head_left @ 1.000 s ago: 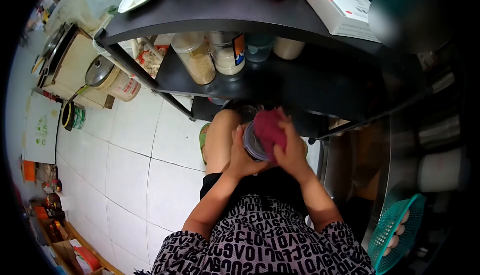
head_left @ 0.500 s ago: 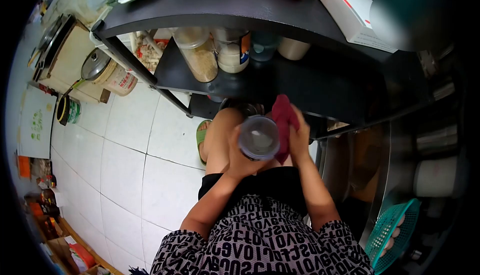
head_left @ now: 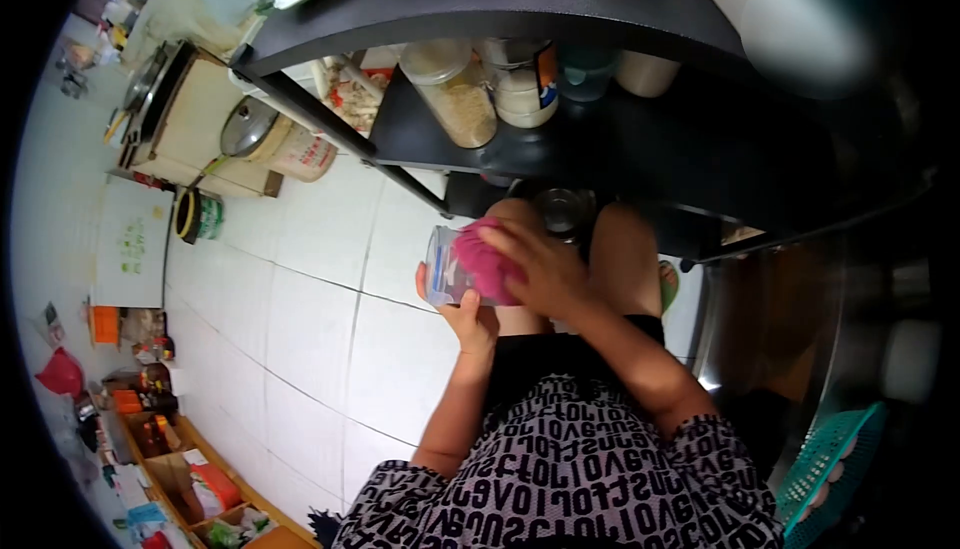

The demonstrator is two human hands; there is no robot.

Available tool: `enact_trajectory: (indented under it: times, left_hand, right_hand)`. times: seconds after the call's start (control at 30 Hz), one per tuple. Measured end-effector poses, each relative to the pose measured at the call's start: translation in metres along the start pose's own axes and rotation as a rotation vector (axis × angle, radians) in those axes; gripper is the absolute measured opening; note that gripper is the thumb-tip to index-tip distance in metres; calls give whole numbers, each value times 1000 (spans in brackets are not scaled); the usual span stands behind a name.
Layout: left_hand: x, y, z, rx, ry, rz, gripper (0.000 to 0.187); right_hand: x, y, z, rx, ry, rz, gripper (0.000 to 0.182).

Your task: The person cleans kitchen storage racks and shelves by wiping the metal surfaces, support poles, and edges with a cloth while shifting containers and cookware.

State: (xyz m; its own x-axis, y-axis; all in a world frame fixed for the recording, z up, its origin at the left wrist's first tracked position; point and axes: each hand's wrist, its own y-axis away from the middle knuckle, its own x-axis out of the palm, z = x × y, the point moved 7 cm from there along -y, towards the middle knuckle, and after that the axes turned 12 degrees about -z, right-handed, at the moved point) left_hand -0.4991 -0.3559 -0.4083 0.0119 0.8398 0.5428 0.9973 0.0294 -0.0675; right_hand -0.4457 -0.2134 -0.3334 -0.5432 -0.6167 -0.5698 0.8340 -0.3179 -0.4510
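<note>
The left grip (head_left: 474, 325) is closed around the clear plastic container (head_left: 437, 267), its thumb on the near side and its fingers round the left, which would brace it against the push of the cloth. The right grip (head_left: 540, 274) is curled over a pink cloth (head_left: 484, 259), holding it against the container's side, probably to spread its pressure. The container is in the air, just above the left thigh (head_left: 522, 320), tipped on its side, likely so that its wall faces the cloth. Beyond, a black shelf (head_left: 640, 164) bears a jar of grain (head_left: 464, 114) and a jar with white contents (head_left: 522, 101), side by side, perhaps for easy reach. Farther left, a lidded pan (head_left: 247, 127) rests on a bucket (head_left: 303, 155), apparently to save room
</note>
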Motion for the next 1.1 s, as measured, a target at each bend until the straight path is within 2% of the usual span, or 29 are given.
enact_trajectory:
  times: [0.03,0.1,0.17,0.27,0.3,0.33,0.4,0.47,0.5,0.53,0.6,0.63,0.7,0.73,0.8,0.83,0.87,0.93,0.97,1.0,1.07,1.1]
  left_hand:
    - [-1,-5,-6,15,-12,10,95]
    - [0,-5,-13,17,8,47,100]
    - [1,-5,-15,-14,5,95,106]
    - [-10,-7,-21,-37,-81,217,112]
    - [-17,-8,-33,-21,-99,214,112]
    - [-25,-10,-36,-108,-182,209,115]
    - [-38,-19,-57,-184,-405,265,115]
    - [-59,-32,-73,-285,-441,354,108]
    - [-52,-27,-87,-477,-377,468,102]
    - [-46,-25,-96,-557,-135,468,100]
    - [-45,-29,-99,-641,-63,306,99]
    - [-41,-29,-99,-634,-56,303,99]
    - [-37,-29,-87,-562,-533,296,90]
    - [-24,-27,-85,-555,-528,295,90]
    - [-5,-26,-82,-441,-743,215,80]
    - [-2,-26,-79,-426,-673,154,73]
    - [2,-24,-76,-425,-683,158,73]
    - [21,-19,-86,-146,-647,256,76]
    - [22,-18,-85,72,-723,307,81]
    - [18,-14,-74,70,-724,306,81]
    - [22,-6,-70,278,-692,325,84]
    - [24,-5,-69,225,-649,288,83]
  right_hand:
    - [-15,0,-3,-4,-27,-108,62]
    - [-15,21,-48,182,-198,-144,58]
    - [-8,47,-65,201,-222,-195,57]
    - [-14,46,-37,253,-281,-234,55]
    - [-18,41,-21,189,-243,-246,55]
    - [-17,34,-10,115,-207,-256,57]
    - [-9,28,-4,117,-211,-254,60]
    - [-7,28,-1,34,-91,-293,59]
    - [-4,29,-2,19,-102,-284,59]
    - [-5,31,1,-69,-65,-304,58]
    - [-7,36,5,-165,-24,-318,57]
    - [-7,38,9,-225,-19,-323,58]
    - [-12,40,19,-305,5,-339,58]
    - [-11,42,21,-314,5,-339,58]
    - [-9,44,14,-150,68,-387,57]
    - [-8,40,12,-54,96,-393,55]
    - [-8,35,18,-46,91,-398,55]
    - [-15,18,29,5,144,-416,52]
    - [-12,9,36,76,-49,-309,51]
    - [-15,3,50,46,-225,-282,51]
    - [-17,-3,72,-58,-306,-274,52]
    - [-16,-3,68,-61,-309,-271,52]
